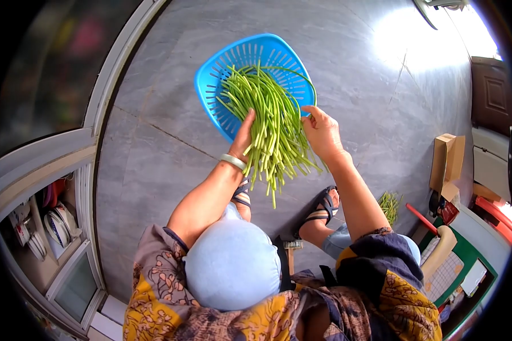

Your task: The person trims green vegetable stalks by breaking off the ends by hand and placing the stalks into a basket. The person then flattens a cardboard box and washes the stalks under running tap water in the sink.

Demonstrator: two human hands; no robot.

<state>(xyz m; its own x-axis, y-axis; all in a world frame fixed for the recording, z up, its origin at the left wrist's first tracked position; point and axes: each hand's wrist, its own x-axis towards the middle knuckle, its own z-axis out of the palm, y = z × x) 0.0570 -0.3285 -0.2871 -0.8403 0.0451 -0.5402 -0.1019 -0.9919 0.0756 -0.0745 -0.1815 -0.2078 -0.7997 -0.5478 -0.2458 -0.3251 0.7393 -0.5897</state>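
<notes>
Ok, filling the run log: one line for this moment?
left hand, right hand: gathering long green stalks | over blue plastic basket | grey floor

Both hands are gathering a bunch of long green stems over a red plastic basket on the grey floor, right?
Not quite: the basket is blue, not red. The head view shows the left hand and right hand on the green stems over it, on the grey floor.

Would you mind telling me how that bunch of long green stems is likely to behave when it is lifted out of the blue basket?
The green stems probably flop: their free ends droop below the left hand and right hand. Being loose, some may slide out. The blue basket looks light and might shift.
</notes>
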